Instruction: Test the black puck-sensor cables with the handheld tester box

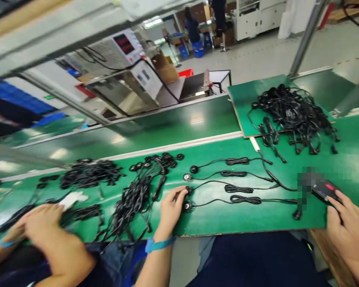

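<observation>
My left hand [171, 207], with a blue band at the wrist, is pinched on the round black end of a cable [188, 190]. This cable lies in a set of several similar cables, each with a round end at the left and a tied coil [238, 188] in the middle. One round end [187, 177] shows a lighter face. At the right, my right hand [348, 229] is wrapped round a black handheld device [326, 190] with a red button. The device's far end is blurred out. A black lead [271, 172] runs toward it from a white connector [255, 144].
A heap of black cables [290, 115] covers a green board [242, 99] at the back right. More cable bundles [134, 199] lie left of my left hand. A co-worker's hands [42, 223] are at the far left. Metal posts [306, 40] rise behind the green bench [215, 223].
</observation>
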Demonstrator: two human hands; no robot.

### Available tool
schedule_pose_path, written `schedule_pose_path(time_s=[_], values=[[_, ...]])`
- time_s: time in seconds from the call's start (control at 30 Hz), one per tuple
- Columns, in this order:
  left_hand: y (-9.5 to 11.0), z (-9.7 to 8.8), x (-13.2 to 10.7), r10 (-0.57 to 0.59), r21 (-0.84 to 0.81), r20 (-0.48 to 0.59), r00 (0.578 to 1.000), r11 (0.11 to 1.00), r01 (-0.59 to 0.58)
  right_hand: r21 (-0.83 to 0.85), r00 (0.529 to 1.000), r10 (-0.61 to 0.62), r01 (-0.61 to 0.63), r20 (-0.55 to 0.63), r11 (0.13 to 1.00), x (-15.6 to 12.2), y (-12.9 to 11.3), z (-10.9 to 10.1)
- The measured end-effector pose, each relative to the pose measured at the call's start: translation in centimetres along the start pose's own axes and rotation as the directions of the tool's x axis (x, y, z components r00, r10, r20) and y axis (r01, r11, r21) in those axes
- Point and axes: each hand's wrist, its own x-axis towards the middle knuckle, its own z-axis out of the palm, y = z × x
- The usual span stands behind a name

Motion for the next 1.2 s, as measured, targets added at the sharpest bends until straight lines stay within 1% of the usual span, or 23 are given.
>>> schedule_pose_path(time_s=[0.13, 0.23, 0.3, 0.33, 0.4, 0.47, 0.53, 0.6, 0.67, 0.73, 0.77, 0.8, 0.83, 0.87, 0.9, 0.93, 1.0, 1.03, 1.07, 1.1, 1.13, 1.17, 1.2], values=[[-0.4, -0.7, 0.2, 0.004, 0.109, 0.041, 0.999, 0.994, -0.009, 0.098, 0.999, -0.050, 0.050, -0.007, 0.994, 0.8, -1.7, -0.5], [-0.8, -1.1, 0.9, 0.001, 0.200, 0.096, 0.995, 0.980, -0.020, 0.185, 0.998, -0.021, 0.031, -0.055, 0.982, 1.7, -3.5, -2.0], [-0.8, -1.3, 1.4, -0.025, 0.245, 0.125, 0.992, 0.970, -0.006, 0.266, 0.996, -0.013, 0.035, -0.085, 0.963, 2.1, -4.8, -3.1], [-0.8, -1.4, 1.6, -0.049, 0.257, 0.135, 0.990, 0.966, 0.013, 0.324, 0.997, -0.014, 0.039, -0.081, 0.945, 2.3, -5.4, -3.5], [-0.5, -1.4, 2.0, -0.097, 0.261, 0.152, 0.984, 0.964, 0.054, 0.461, 0.999, -0.026, 0.033, -0.022, 0.887, 2.5, -6.4, -3.8], [0.1, -1.4, 2.2, -0.123, 0.260, 0.173, 0.977, 0.963, 0.075, 0.581, 0.995, -0.063, 0.007, 0.077, 0.814, 2.7, -7.0, -3.4], [0.7, -1.5, 2.4, -0.123, 0.269, 0.194, 0.973, 0.961, 0.068, 0.637, 0.975, -0.128, -0.019, 0.184, 0.771, 2.7, -7.3, -2.3], [1.4, -1.7, 2.5, -0.118, 0.291, 0.200, 0.973, 0.955, 0.056, 0.646, 0.946, -0.185, -0.032, 0.265, 0.762, 2.8, -7.4, -1.1], [2.3, -1.7, 2.6, -0.074, 0.358, 0.178, 0.981, 0.934, 0.006, 0.635, 0.928, -0.204, -0.043, 0.311, 0.771, 2.9, -7.5, -0.2], [3.9, -1.0, 2.6, 0.063, 0.438, 0.122, 0.991, 0.892, -0.110, 0.627, 0.922, -0.198, -0.059, 0.332, 0.777, 3.0, -7.5, 0.2], [5.0, -0.2, 2.5, 0.162, 0.456, 0.090, 0.983, 0.871, -0.185, 0.631, 0.920, -0.193, -0.071, 0.340, 0.773, 3.1, -7.5, 0.3], [6.4, 0.9, 2.3, 0.270, 0.442, 0.065, 0.961, 0.855, -0.270, 0.639, 0.918, -0.190, -0.084, 0.349, 0.765, 3.2, -7.5, 0.3], [8.1, 2.4, 2.0, 0.371, 0.392, 0.061, 0.927, 0.845, -0.364, 0.647, 0.915, -0.189, -0.095, 0.356, 0.756, 3.3, -7.5, 0.2], [10.0, 4.2, 1.6, 0.458, 0.308, 0.086, 0.885, 0.832, -0.461, 0.654, 0.914, -0.189, -0.103, 0.360, 0.749, 3.4, -7.5, 0.2], [12.0, 6.3, 1.0, 0.539, 0.197, 0.137, 0.831, 0.807, -0.556, 0.658, 0.912, -0.190, -0.106, 0.362, 0.745, 3.4, -7.4, 0.1], [14.0, 8.5, 0.3, 0.613, 0.071, 0.210, 0.762, 0.768, -0.637, 0.660, 0.912, -0.194, -0.103, 0.361, 0.744, 3.4, -7.4, 0.1], [17.8, 12.8, -1.1, 0.714, -0.140, 0.357, 0.603, 0.679, -0.721, 0.655, 0.911, -0.204, -0.089, 0.357, 0.750, 3.4, -7.3, 0.1], [19.3, 14.8, -1.7, 0.733, -0.199, 0.418, 0.536, 0.650, -0.733, 0.656, 0.911, -0.210, -0.083, 0.355, 0.750, 3.4, -7.3, 0.2], [20.4, 16.5, -2.3, 0.740, -0.231, 0.470, 0.482, 0.629, -0.742, 0.658, 0.910, -0.217, -0.077, 0.353, 0.749, 3.4, -7.3, 0.2], [21.1, 18.0, -2.7, 0.733, -0.241, 0.517, 0.441, 0.619, -0.747, 0.662, 0.910, -0.223, -0.072, 0.350, 0.746, 3.4, -7.3, 0.2], [21.5, 19.0, -3.1, 0.715, -0.238, 0.563, 0.415, 0.621, -0.747, 0.666, 0.910, -0.228, -0.068, 0.348, 0.743, 3.4, -7.3, 0.2], [21.6, 19.7, -3.3, 0.688, -0.230, 0.605, 0.400, 0.633, -0.739, 0.669, 0.910, -0.231, -0.066, 0.345, 0.740, 3.4, -7.3, 0.3], [21.4, 20.0, -3.5, 0.655, -0.222, 0.643, 0.397, 0.655, -0.722, 0.672, 0.910, -0.233, -0.065, 0.343, 0.737, 3.4, -7.3, 0.3]])
